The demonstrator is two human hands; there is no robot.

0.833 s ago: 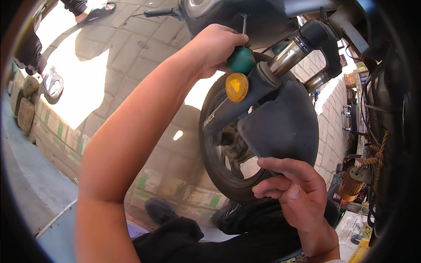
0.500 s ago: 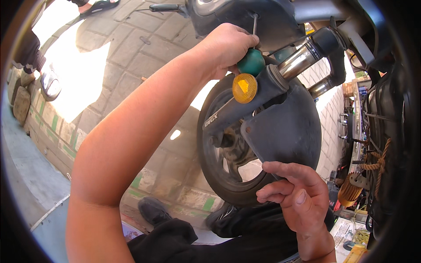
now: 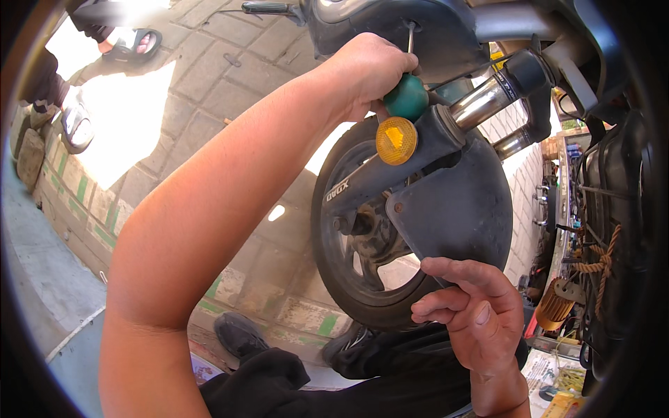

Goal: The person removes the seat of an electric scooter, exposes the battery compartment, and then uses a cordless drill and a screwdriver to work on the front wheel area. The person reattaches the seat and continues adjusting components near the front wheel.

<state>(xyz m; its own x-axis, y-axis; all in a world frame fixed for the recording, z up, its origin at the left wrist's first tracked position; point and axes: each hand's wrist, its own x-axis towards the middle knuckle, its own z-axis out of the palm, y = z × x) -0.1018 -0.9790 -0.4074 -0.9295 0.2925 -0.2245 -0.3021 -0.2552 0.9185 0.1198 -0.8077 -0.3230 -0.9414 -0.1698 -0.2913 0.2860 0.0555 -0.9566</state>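
Observation:
My left hand (image 3: 369,70) is closed on a screwdriver (image 3: 407,97) with a round green handle. Its metal shank runs up into a screw hole in the dark plastic panel (image 3: 435,52) of a scooter or motorbike. Just below the handle, a round amber reflector (image 3: 396,141) is fixed on the fork leg (image 3: 362,177). My right hand (image 3: 484,313) hovers over the lower part of the grey front mudguard (image 3: 453,209), fingers partly curled and spread, with nothing visible in it. Behind the fork leg stands the front wheel (image 3: 327,258).
A brake lever (image 3: 270,8) juts out at the top. Another person's sandalled foot (image 3: 132,45) stands on the sunlit paving (image 3: 244,90) at the upper left. Along the right lie a rope (image 3: 592,265), a golden ribbed cylinder (image 3: 555,305) and assorted parts.
The other person's foot at the upper left has stepped nearer. My left hand stays on the screwdriver, the view having shifted slightly; my right hand keeps nearly the same pose.

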